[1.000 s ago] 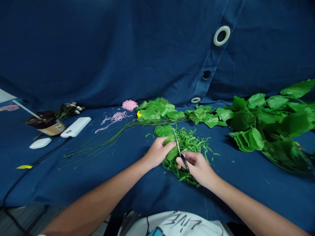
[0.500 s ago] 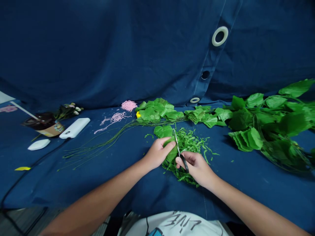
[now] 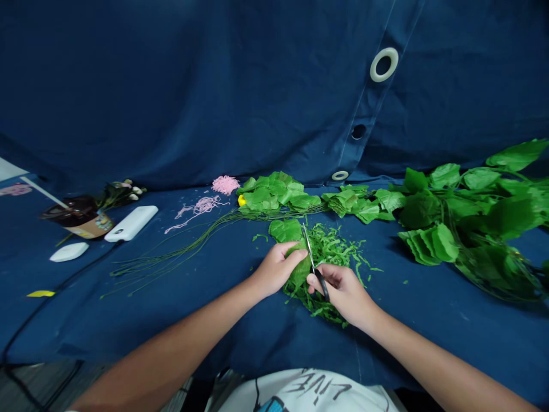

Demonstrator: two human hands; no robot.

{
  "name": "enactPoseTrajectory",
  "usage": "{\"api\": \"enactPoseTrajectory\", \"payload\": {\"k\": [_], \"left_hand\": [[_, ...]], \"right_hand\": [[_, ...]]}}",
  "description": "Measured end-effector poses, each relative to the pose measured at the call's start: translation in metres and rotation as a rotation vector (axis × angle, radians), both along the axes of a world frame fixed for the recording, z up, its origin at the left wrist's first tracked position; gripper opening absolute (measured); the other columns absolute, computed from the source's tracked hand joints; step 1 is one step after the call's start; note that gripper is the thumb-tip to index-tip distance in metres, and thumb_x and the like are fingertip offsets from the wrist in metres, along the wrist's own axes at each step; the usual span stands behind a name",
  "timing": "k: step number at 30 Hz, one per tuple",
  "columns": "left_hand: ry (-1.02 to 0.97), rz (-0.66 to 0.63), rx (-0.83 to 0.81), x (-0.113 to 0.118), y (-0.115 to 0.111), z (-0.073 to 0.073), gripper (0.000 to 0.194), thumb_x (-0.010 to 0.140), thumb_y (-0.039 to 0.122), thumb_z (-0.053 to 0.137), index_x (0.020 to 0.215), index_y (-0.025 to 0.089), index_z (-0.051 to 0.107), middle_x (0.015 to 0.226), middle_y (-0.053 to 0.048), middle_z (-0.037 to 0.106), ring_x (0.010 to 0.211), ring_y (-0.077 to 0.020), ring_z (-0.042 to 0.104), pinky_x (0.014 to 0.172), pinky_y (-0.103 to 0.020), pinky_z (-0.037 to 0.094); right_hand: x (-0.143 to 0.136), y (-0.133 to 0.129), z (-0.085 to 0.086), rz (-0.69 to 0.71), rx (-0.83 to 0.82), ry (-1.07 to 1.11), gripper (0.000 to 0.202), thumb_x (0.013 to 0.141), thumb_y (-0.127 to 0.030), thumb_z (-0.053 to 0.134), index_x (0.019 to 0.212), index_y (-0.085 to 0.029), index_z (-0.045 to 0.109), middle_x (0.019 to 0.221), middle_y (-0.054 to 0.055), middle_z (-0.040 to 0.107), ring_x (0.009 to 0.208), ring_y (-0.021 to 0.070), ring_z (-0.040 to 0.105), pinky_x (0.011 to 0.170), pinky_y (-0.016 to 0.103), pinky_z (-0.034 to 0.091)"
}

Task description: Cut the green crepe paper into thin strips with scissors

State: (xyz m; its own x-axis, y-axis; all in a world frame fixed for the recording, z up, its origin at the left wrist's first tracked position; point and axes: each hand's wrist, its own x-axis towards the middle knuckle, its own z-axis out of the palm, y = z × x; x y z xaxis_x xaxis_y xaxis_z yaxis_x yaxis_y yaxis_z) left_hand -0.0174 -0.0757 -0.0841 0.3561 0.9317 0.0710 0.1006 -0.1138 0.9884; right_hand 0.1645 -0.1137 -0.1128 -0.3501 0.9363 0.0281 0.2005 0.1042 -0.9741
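Between thumb and fingers, my left hand (image 3: 277, 266) pinches a green artificial leaf (image 3: 301, 269). My right hand (image 3: 341, 289) grips black-handled scissors (image 3: 321, 284), thumb and fingers at the loops. The scissor blades point away from me and lie along the leaf's right edge, close to my left thumb; whether they are parted I cannot make out. Beneath both hands spreads a pile of shredded green trimmings (image 3: 332, 246). Another rounded green leaf (image 3: 285, 229) lies just beyond my left hand.
Stacked green leaves (image 3: 274, 191) and thin green stems (image 3: 180, 252) lie behind my hands. A leafy vine bunch (image 3: 480, 206) fills the right side. Pink shreds (image 3: 225, 184), a white power-bank-like device (image 3: 132, 223) with a black cable, and a dark cup (image 3: 90, 220) stand left.
The hands, leaf and scissors keep nearly the same positions. The whole view has shifted very slightly.
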Motion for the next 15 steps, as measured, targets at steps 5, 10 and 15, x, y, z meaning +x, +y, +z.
{"api": "enactPoseTrajectory", "payload": {"k": [5,10,15], "left_hand": [[0.063,0.061,0.105,-0.0022,0.0013,0.0007,0.029,0.093,0.04,0.052,0.076,0.017,0.054,0.066,0.003,0.044,0.063,-0.0121,0.04,0.058,-0.023,0.032],[0.112,0.063,0.187,-0.0019,0.0015,0.0,0.029,0.095,0.038,0.048,0.074,0.017,0.051,0.069,0.003,0.044,0.068,-0.0123,0.043,0.064,-0.023,0.034],[0.147,0.038,0.207,-0.0017,0.0011,0.0015,0.029,0.095,0.037,0.049,0.075,0.017,0.053,0.07,0.003,0.046,0.069,-0.0128,0.044,0.065,-0.023,0.034]], "right_hand": [[0.0,0.0011,-0.003,-0.012,-0.001,0.009,0.035,0.085,-0.048,0.069,0.071,-0.016,0.066,0.059,-0.003,0.052,0.053,0.0113,0.041,0.051,0.023,0.032],[-0.0005,0.0012,-0.0026,0.002,-0.013,0.011,0.035,0.085,-0.049,0.069,0.07,-0.016,0.066,0.06,-0.002,0.055,0.053,0.0117,0.043,0.052,0.023,0.034],[0.0,0.0017,-0.0008,0.025,-0.021,0.012,0.034,0.086,-0.047,0.067,0.072,-0.016,0.066,0.06,-0.002,0.055,0.054,0.0122,0.043,0.051,0.023,0.033]]}}
